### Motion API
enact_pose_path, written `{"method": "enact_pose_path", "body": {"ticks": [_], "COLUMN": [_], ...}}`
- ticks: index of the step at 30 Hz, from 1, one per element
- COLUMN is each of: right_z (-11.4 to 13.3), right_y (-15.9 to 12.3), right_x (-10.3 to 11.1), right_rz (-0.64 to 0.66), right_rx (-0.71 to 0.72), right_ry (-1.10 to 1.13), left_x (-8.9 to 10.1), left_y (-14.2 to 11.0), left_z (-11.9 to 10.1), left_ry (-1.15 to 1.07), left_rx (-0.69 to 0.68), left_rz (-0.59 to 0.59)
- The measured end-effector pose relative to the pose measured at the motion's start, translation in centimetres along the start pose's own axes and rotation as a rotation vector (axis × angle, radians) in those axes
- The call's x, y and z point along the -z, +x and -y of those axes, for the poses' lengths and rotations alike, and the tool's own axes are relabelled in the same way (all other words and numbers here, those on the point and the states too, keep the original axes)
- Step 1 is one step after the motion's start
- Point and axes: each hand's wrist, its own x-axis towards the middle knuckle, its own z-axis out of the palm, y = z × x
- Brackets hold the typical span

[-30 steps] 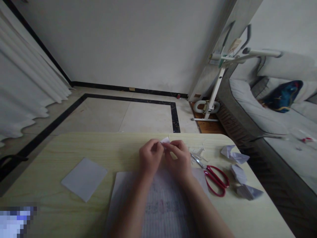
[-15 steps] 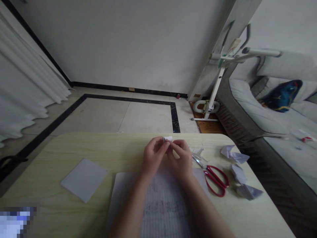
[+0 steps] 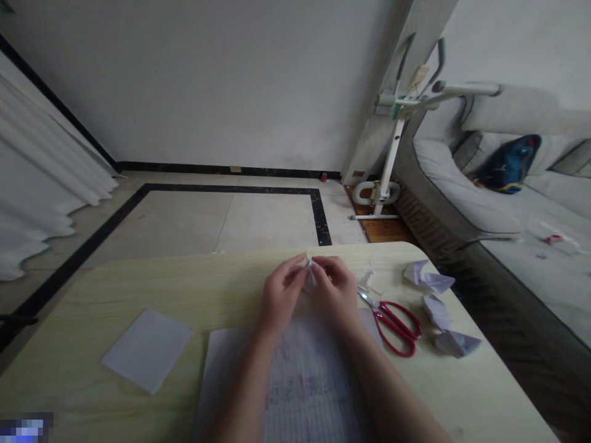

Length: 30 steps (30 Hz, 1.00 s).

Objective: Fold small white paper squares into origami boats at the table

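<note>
Between my two hands, near the table's far edge, is a small piece of folded white paper (image 3: 309, 280). My left hand (image 3: 282, 292) pinches its left side, and my right hand (image 3: 336, 288) grips the right side; the fingers hide much of it. Under my forearms lies a lined sheet with writing (image 3: 300, 381). Just right of my right hand are red-handled scissors (image 3: 397, 326), their blades pointing toward some thin paper scraps (image 3: 369, 280). Several folded paper pieces (image 3: 429, 278) sit along the table's right side.
A blank square of paper (image 3: 146, 351) lies on the left of the wooden table (image 3: 221, 289). At the lower left corner is a blurred-out object (image 3: 23, 429). Beyond the table stand white exercise equipment (image 3: 390, 154) and a grey sofa (image 3: 475, 203) with a blue cushion (image 3: 512, 163).
The folded paper has turned between my fingers and now shows lower, with a pointed tip at the top. My view has shifted slightly to the right.
</note>
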Motion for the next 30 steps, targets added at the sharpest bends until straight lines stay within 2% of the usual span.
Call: {"method": "enact_pose_path", "body": {"ticks": [3,6,10,15,20,23,30], "right_z": [0.05,0.16,0.07,0.16,0.25,0.15,0.52], "right_y": [0.22,0.44,0.52,0.42,0.62,0.74,0.67], "right_x": [0.04,0.20,0.22,0.05,0.31,0.42,0.19], "right_rz": [0.036,0.033,0.034,0.051,0.142,0.133,0.132], "right_rx": [-0.161,-0.242,-0.266,-0.313,-0.298,-0.301,-0.388], "right_ry": [0.119,0.213,0.271,0.352,0.329,0.329,0.489], "left_x": [-0.17,-0.39,-0.56,-0.38,-0.30,-0.25,0.07], "left_y": [-0.18,-0.39,-0.45,-0.21,-0.24,-0.29,-0.17], "left_z": [-0.38,-0.56,-0.38,-0.36,-0.74,-0.80,-0.56], "left_ry": [-0.009,-0.061,-0.115,-0.111,-0.085,-0.073,-0.035], "left_rx": [0.003,0.035,0.094,0.083,0.076,0.090,0.107], "left_rz": [0.014,0.066,0.121,0.067,0.060,0.046,0.019]}}
